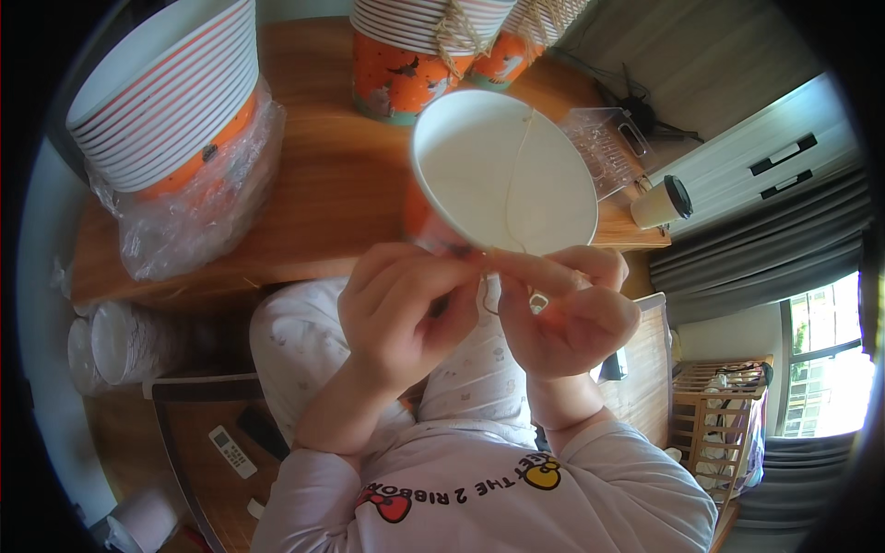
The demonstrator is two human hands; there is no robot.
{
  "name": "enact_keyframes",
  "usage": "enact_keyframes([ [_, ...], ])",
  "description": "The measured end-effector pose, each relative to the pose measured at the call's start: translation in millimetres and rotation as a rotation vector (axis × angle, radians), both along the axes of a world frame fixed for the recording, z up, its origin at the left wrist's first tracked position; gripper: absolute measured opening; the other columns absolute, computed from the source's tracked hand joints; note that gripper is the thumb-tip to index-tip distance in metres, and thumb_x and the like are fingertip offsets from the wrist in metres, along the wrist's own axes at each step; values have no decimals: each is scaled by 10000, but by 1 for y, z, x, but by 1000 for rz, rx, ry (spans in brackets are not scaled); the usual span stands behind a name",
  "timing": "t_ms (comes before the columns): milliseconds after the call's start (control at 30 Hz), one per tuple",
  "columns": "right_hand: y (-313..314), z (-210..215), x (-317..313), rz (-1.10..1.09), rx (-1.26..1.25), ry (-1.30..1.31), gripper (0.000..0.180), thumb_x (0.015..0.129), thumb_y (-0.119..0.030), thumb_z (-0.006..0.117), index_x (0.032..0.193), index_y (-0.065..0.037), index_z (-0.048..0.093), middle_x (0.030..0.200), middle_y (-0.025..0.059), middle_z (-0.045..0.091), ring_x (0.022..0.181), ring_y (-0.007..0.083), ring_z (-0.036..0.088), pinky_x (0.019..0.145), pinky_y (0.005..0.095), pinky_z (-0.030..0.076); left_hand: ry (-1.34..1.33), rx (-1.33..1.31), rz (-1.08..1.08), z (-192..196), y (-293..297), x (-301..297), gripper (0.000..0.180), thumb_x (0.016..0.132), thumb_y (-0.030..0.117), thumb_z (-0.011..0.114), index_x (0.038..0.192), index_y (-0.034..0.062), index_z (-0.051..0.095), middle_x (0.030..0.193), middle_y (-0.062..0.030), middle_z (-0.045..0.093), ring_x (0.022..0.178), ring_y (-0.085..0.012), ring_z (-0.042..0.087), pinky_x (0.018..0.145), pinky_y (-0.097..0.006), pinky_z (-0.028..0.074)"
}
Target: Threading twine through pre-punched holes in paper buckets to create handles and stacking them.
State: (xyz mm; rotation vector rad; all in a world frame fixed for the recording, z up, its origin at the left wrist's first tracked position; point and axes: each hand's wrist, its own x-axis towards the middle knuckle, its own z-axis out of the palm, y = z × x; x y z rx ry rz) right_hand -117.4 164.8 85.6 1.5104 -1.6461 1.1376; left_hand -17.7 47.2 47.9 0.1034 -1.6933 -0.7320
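cup stacks point(433, 28) cut off, string ends hidden by fingers point(433, 276)

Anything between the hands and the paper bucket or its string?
Nothing visible. Left hand and right hand already pinch at the near rim of the white paper bucket, where the string crosses its mouth. The exact fingertip contact is hidden.

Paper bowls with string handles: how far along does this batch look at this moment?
Done: two stacks of orange paper bowls at the back of the wooden table already carry tied string. In hand: the left hand and right hand pinch the rim of one white-lined bowl, a thin string crossing its inside. Left: a tall stack in plastic wrap shows no string.
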Motion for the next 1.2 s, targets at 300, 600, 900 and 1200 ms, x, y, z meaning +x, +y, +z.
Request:
enact_keyframes([
  [300, 5, -6, 1, 2, -17, -25, 417, 696, 31, 780, 918, -127, 465, 944, -28, 761, 820, 115, 561, 775, 293, 304, -41, 143, -70, -1, 9, -1, 203, 703, -29, 740, 866, 69, 669, 786, -57, 661, 684, -247, 621, 598, -324, 481],
  [600, 10, -21, 4, 101, -41, -288, 486, 750, 70, 745, 1007, -95, 367, 929, 33, 755, 785, 148, 526, 796, 307, 358, -109, 865, -684, -5, 15, 2, 154, 916, 56, 644, 1045, -11, 693, 854, -41, 704, 701, -58, 635, 570, -185, 454],
  [900, 14, -33, 7, 66, -24, -501, 471, 769, 91, 731, 1003, -75, 357, 944, 53, 745, 836, 157, 488, 810, 308, 372, -78, 746, -647, -17, 13, -5, 141, 868, 3, 688, 1006, -27, 695, 854, -55, 716, 703, -55, 642, 620, -188, 490],
  [1200, 9, -48, 9, 22, -107, -644, 463, 748, 76, 762, 1029, -58, 419, 901, 18, 727, 843, 158, 504, 818, 301, 368, -176, 546, -543, -16, 5, -12, 133, 818, -6, 695, 950, -7, 712, 794, -33, 717, 655, -46, 627, 567, -175, 453],
])
